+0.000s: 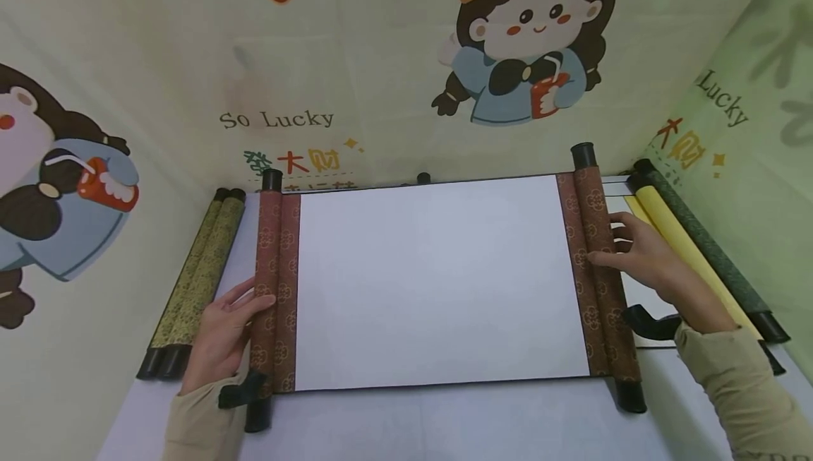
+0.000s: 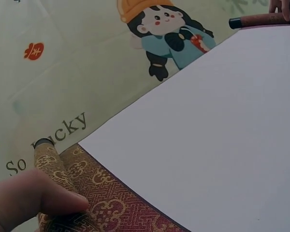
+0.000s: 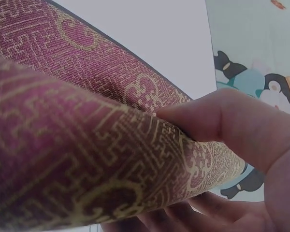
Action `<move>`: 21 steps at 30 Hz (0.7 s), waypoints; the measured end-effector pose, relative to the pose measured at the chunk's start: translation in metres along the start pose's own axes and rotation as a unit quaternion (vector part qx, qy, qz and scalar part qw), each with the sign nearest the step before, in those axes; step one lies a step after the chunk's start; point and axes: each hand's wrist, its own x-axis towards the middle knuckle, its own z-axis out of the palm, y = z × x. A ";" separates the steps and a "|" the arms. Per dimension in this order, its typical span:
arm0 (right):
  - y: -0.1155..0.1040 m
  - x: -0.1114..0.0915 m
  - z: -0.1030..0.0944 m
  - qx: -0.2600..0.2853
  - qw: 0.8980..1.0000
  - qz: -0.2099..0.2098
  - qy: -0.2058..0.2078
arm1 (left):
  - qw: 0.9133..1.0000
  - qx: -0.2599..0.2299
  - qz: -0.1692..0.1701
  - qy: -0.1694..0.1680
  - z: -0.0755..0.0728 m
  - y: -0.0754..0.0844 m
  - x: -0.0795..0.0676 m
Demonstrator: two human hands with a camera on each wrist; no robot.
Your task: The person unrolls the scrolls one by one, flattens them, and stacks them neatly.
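Note:
A hanging scroll [image 1: 438,284] is spread wide between both hands, its middle a blank white sheet. Red-brown brocade with a gold pattern covers its two rollers, which end in black knobs. My left hand [image 1: 219,334] grips the left roller [image 1: 267,256], thumb lying over the front; that thumb [image 2: 48,195] shows again in the left wrist view. On the other side, my right hand [image 1: 654,260] holds the right roller [image 1: 600,235] above its middle. The right wrist view has the thumb [image 3: 203,118] pressing on the brocade and the other fingers curled underneath, partly hidden.
Two rolled olive-green scrolls [image 1: 197,277] lie at the left. On the right are a yellow roll [image 1: 686,249] and a dark green roll [image 1: 711,249], partly behind my right arm. A cartoon-printed cloth [image 1: 381,58] hangs behind the white table [image 1: 413,426].

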 end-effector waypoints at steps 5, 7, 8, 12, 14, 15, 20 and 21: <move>0.002 -0.001 -0.009 -0.008 1.000 0.015 0.002 | 1.000 0.007 0.000 -0.012 0.008 0.002 0.004; 0.003 -0.001 -0.012 -0.008 1.000 0.021 0.004 | 1.000 0.015 -0.003 -0.011 0.012 0.002 0.005; 0.004 -0.001 -0.014 -0.011 1.000 0.023 0.005 | 1.000 0.019 -0.003 -0.010 0.014 0.002 0.004; 0.010 -0.001 -0.021 -0.024 0.999 0.020 0.012 | 0.999 0.046 0.000 -0.012 0.026 0.001 0.003; 0.015 0.000 -0.025 -0.038 0.999 0.018 0.018 | 0.998 0.056 0.005 -0.015 0.032 0.000 0.004; 0.017 0.000 -0.027 -0.045 0.999 0.019 0.020 | 0.998 0.060 0.007 -0.016 0.036 0.000 0.004; 0.028 0.001 -0.040 -0.066 0.997 0.031 0.030 | 0.997 0.068 0.007 -0.026 0.052 -0.005 0.005; 0.029 0.001 -0.043 -0.068 0.997 0.035 0.031 | 0.997 0.070 0.006 -0.030 0.055 -0.007 0.005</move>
